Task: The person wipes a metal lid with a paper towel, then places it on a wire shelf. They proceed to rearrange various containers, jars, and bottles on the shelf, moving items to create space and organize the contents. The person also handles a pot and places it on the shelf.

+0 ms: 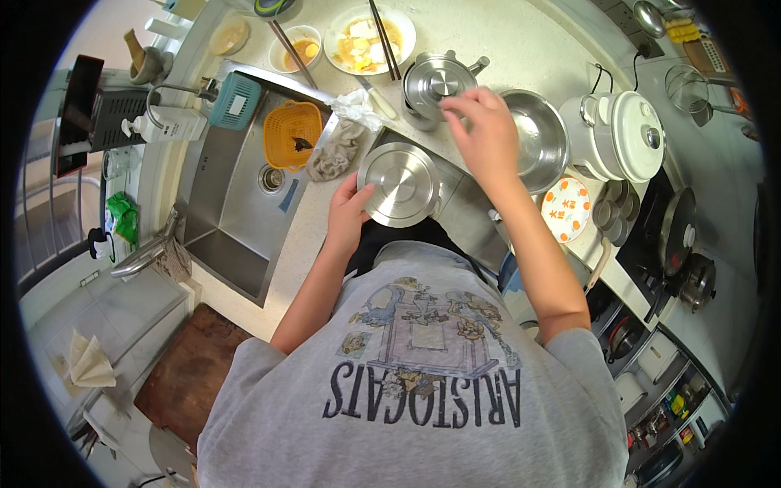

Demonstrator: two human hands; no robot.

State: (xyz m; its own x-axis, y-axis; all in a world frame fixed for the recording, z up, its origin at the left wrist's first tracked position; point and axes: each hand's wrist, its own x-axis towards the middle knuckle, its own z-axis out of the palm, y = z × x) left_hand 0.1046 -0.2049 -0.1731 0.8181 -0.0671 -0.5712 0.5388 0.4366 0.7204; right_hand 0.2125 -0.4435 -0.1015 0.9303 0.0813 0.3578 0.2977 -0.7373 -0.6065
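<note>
My left hand (351,210) grips the rim of a round stainless-steel vessel (399,185), its flat disc-like face turned up, in front of my waist. My right hand (485,137) is over the counter with bent fingers and a gap between thumb and forefinger. Its fingertips are by the front right edge of a lidded stainless-steel pot (440,79); whether they touch it I cannot tell. Partly behind that hand and wrist stands a wide steel pot (540,143). A knife with a pale handle (381,102) lies left of the lidded pot.
A steel sink (235,183) with an orange plastic basket (293,122) is at left. A grey rag (337,151) lies on its edge. Behind are a plate of food (399,36) and a bowl (274,58), both with chopsticks. A white electric cooker (628,137) stands right.
</note>
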